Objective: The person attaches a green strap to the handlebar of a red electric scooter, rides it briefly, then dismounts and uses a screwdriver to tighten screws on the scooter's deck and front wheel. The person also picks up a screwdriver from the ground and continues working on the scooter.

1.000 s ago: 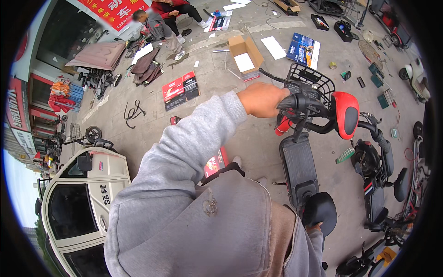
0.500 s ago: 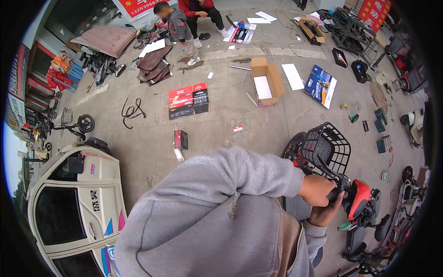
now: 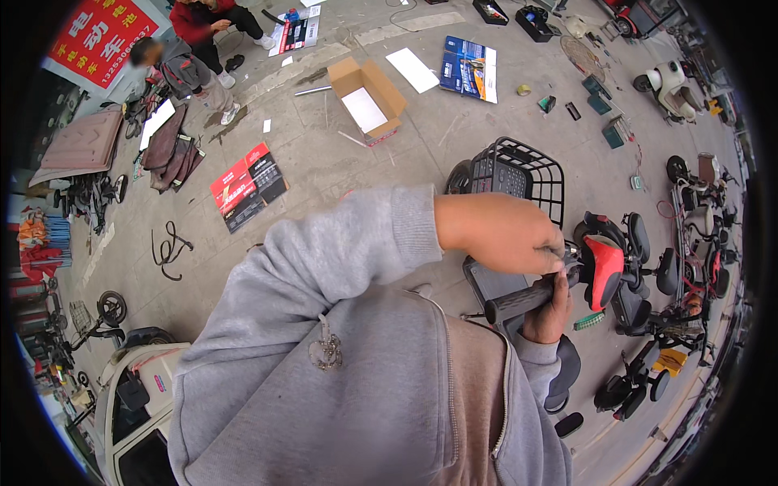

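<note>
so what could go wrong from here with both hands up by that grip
The left hand and right hand crowd together at the inner end of the black grip, so fingers might get in each other's way or be pinched.

The grip's outer end is uncovered, so the handlebar could perhaps swing if bumped.

If the scooter were wheeled forward, the open carton on the ground beyond the basket might get in the way.

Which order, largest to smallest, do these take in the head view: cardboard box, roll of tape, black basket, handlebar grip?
1. Black basket and cardboard box: too alike to rank; the basket is nearer the camera and partly hidden.
2. Handlebar grip
3. Roll of tape
</note>
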A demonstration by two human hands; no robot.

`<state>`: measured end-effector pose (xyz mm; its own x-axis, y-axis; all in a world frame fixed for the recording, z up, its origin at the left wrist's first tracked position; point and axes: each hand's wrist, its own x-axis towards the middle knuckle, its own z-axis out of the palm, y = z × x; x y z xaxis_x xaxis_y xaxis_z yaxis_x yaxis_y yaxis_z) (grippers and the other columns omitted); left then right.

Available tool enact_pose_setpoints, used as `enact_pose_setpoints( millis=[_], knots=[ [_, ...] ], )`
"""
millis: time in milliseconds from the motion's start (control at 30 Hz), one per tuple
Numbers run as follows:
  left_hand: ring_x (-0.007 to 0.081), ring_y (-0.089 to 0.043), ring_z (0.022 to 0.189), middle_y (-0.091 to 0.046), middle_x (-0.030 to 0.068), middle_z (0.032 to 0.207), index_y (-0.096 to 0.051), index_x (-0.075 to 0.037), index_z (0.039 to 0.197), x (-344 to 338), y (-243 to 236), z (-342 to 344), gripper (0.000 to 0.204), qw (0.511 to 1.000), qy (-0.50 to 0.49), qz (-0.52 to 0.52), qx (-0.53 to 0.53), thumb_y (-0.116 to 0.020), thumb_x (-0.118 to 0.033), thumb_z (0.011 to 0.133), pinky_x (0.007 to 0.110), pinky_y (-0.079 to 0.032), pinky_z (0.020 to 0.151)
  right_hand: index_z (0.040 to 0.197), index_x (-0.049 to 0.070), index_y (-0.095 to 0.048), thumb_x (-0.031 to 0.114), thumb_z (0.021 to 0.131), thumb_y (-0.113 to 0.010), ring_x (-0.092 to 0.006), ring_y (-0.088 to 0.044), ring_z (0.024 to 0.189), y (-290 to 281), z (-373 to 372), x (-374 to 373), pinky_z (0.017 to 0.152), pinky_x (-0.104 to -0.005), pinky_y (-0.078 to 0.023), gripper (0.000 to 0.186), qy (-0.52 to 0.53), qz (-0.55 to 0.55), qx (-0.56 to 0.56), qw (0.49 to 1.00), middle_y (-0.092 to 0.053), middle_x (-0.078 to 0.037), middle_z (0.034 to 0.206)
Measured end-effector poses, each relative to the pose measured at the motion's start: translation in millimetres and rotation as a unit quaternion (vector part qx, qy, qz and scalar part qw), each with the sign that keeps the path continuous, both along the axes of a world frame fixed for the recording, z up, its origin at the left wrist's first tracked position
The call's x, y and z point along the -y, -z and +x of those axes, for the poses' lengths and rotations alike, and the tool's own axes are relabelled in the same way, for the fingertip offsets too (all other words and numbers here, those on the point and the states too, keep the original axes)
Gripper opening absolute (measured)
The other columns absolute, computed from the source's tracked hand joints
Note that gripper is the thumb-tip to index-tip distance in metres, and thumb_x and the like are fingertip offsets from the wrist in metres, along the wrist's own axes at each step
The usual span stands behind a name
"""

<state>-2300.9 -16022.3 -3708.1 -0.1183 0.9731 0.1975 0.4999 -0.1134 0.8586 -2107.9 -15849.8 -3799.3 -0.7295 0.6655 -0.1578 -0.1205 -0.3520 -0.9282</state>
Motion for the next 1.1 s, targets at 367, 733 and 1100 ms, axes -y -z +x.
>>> enact_pose_setpoints(
  millis=[367,733,1100],
  knots=[
    [0.0103,-0.057,0.073,-0.067,0.0052,0.085,-0.066,-0.002,0.114,239.2,108.5,-226.5,0.030,0.803,-0.434,0.069,0.401,-0.052,-0.025,0.102,0.023,-0.045,0.065,0.100,0.004,-0.064,0.040,0.095,-0.059,-0.0126,-0.055,0.063,8.8,-34.5,62.1,0.057,-0.0246,-0.041,0.037,0.175,-0.005,0.177,0.969,-0.063,-0.004,0.083],
    [0.0108,-0.052,0.066,-0.059,0.0032,0.077,-0.062,-0.002,0.110,298.4,196.9,-364.1,0.023,0.742,-0.476,0.005,0.473,-0.053,-0.020,0.100,0.025,-0.041,0.061,0.112,0.010,-0.062,0.052,0.098,-0.055,-0.0138,-0.058,0.067,45.9,-38.0,167.5,0.056,-0.0261,-0.047,0.045,0.320,-0.057,0.225,0.919,-0.063,-0.001,0.086],
    [0.0093,-0.053,0.066,-0.060,0.0030,0.078,-0.063,-0.002,0.110,279.4,190.1,-396.6,0.022,0.767,-0.410,-0.030,0.493,-0.052,-0.019,0.102,0.024,-0.043,0.060,0.121,0.009,-0.056,0.055,0.097,-0.056,-0.0160,-0.065,0.075,32.1,-54.5,189.0,0.056,-0.0286,-0.050,0.052,0.317,-0.002,0.380,0.869,-0.063,-0.006,0.101]
  ],
)
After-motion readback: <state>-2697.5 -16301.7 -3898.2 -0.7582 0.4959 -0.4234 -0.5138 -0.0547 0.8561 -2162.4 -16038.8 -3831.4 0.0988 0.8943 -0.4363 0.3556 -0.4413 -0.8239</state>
